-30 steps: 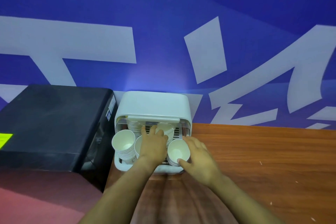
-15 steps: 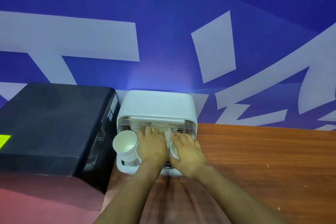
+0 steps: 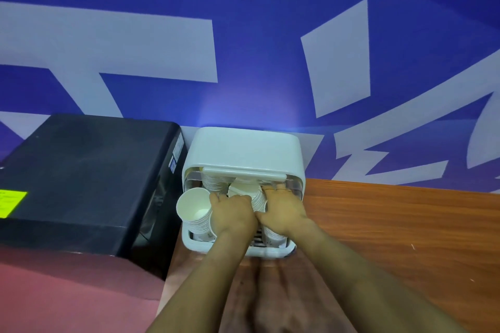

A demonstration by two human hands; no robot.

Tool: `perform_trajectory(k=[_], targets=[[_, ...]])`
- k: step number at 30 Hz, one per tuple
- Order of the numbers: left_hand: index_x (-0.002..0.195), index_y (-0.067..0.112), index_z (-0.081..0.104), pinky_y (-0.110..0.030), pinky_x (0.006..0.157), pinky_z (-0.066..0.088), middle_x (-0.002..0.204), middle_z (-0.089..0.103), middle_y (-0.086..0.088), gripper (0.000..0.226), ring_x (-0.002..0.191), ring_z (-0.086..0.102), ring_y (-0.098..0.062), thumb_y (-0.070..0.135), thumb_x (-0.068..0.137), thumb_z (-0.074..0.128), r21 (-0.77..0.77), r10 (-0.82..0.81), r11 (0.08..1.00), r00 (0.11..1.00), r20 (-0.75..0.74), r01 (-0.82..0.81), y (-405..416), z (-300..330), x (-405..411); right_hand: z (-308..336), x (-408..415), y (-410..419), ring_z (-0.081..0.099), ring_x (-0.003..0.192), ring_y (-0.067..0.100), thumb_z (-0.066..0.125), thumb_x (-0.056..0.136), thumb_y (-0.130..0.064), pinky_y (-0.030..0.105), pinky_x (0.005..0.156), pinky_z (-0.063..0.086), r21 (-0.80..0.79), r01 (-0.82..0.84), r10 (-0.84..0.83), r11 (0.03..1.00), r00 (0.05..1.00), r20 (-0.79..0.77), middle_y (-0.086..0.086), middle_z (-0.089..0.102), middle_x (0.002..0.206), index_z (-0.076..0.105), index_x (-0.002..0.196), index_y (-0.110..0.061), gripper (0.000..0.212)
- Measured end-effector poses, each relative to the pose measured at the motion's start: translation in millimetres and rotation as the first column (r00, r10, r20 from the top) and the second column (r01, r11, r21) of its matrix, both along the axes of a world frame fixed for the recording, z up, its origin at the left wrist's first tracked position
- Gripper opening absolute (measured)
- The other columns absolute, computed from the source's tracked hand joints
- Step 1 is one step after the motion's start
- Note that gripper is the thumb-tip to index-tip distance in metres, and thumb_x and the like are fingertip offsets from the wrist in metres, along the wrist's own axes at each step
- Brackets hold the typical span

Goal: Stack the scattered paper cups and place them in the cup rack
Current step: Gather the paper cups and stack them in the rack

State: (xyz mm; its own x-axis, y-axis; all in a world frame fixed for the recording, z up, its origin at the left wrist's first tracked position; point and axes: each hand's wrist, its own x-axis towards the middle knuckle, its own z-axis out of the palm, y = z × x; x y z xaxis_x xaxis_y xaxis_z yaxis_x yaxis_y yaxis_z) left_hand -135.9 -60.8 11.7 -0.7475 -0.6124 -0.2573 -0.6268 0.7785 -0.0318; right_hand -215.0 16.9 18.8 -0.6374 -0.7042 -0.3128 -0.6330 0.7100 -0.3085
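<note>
White cup rack (image 3: 244,147) beside black box (image 3: 81,170), left hand (image 3: 232,213) and right hand (image 3: 284,211) covering cup stacks (image 3: 196,215), finger grip unclear

arms: two forearms in view, both bare — no sleeve shows | left hand (image 3: 234,212): bare, no glove, ring or watch visible | right hand (image 3: 282,211): bare, no glove — fingernails show at the fingertips (image 3: 281,186) | wrists: unadorned, no strap or band visible
</note>
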Motion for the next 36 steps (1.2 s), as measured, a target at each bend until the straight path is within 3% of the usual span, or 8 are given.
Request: perform_trajectory(k=[6, 9, 14, 20, 25, 29, 31, 36], targets=[[0.115, 0.024, 0.058, -0.037, 0.094, 0.037, 0.118, 0.063, -0.003, 0.029, 0.114, 0.054, -0.026, 0.020, 0.089, 0.047, 0.096, -0.027, 0.995, 0.999, 0.028, 0.024, -1, 0, -10, -1, 1, 12, 0.052, 0.116, 0.027, 0.057, 0.084, -0.041, 0.034, 0.090, 0.044, -0.007, 0.041, -0.041, 0.999, 0.999, 0.009, 0.006, 0.050, 0.129, 0.050, 0.127, -0.022, 0.047], [0.114, 0.021, 0.056, -0.035, 0.088, 0.040, 0.115, 0.062, -0.002, 0.027, 0.111, 0.055, -0.027, 0.016, 0.089, 0.046, 0.050, -0.035, 0.998, 0.999, -0.021, 0.036, -2, -3, -6, -5, 6, 10, 0.049, 0.117, 0.028, 0.054, 0.086, -0.043, 0.035, 0.093, 0.043, 0.081, 0.035, -0.034, 0.996, 0.999, -0.008, 0.005, 0.048, 0.127, 0.048, 0.132, -0.019, 0.052], [0.120, 0.019, 0.053, -0.037, 0.091, 0.041, 0.121, 0.057, -0.003, 0.032, 0.114, 0.052, -0.028, 0.009, 0.090, 0.047, 0.018, -0.003, 1.000, 0.999, -0.053, 0.004, -5, -1, -14, -9, 18, 3, 0.045, 0.120, 0.029, 0.055, 0.087, -0.039, 0.039, 0.099, 0.039, 0.129, 0.041, -0.031, 0.991, 0.996, -0.078, 0.006, 0.038, 0.134, 0.046, 0.133, -0.012, 0.054], [0.134, 0.021, 0.043, -0.044, 0.102, 0.032, 0.136, 0.049, -0.007, 0.041, 0.125, 0.045, -0.032, 0.038, 0.097, 0.040, 0.088, -0.054, 0.994, 0.993, -0.105, 0.063, -19, -7, -19, -8, 8, 6, 0.037, 0.130, 0.030, 0.053, 0.087, -0.038, 0.038, 0.106, 0.033, 0.082, 0.017, -0.012, 0.996, 0.998, -0.061, 0.008, 0.026, 0.149, 0.048, 0.131, -0.010, 0.052], [0.142, 0.030, 0.032, -0.039, 0.105, 0.027, 0.147, 0.034, 0.001, 0.055, 0.131, 0.034, -0.025, 0.044, 0.090, 0.046, 0.090, -0.144, 0.980, 0.946, -0.292, 0.177, -15, -14, 7, -9, 9, 8, 0.038, 0.129, 0.031, 0.054, 0.086, -0.038, 0.038, 0.106, 0.034, 0.045, 0.029, -0.027, 0.999, 0.998, -0.052, 0.010, 0.030, 0.146, 0.047, 0.129, -0.011, 0.052], [0.145, 0.023, 0.029, -0.037, 0.108, 0.029, 0.145, 0.033, -0.004, 0.065, 0.135, 0.031, -0.025, 0.045, 0.087, 0.048, 0.067, -0.186, 0.971, 0.901, -0.393, 0.230, -13, -15, 26, -6, 8, 3, 0.036, 0.128, 0.031, 0.059, 0.084, -0.036, 0.040, 0.106, 0.034, 0.043, 0.039, -0.038, 0.998, 0.999, -0.031, 0.010, 0.037, 0.138, 0.046, 0.128, -0.010, 0.052], [0.146, 0.020, 0.027, -0.039, 0.112, 0.024, 0.147, 0.030, -0.004, 0.070, 0.139, 0.025, -0.026, 0.047, 0.084, 0.048, 0.076, -0.203, 0.965, 0.901, -0.383, 0.249, -14, -10, 33, -5, 6, 2, 0.038, 0.128, 0.030, 0.059, 0.084, -0.036, 0.039, 0.105, 0.034, 0.039, 0.043, -0.042, 0.998, 0.999, -0.022, 0.011, 0.040, 0.136, 0.047, 0.128, -0.011, 0.053], [0.149, 0.028, 0.008, -0.056, 0.114, 0.003, 0.156, 0.011, 0.001, 0.085, 0.146, 0.004, -0.025, 0.046, 0.081, 0.056, 0.043, -0.270, 0.959, 0.949, -0.163, 0.280, -16, -4, 48, -7, 9, 14, 0.033, 0.132, 0.029, 0.055, 0.087, -0.042, 0.038, 0.106, 0.035, -0.026, 0.003, -0.005, 1.000, 0.998, -0.069, 0.006, 0.032, 0.145, 0.040, 0.138, -0.016, 0.059]])
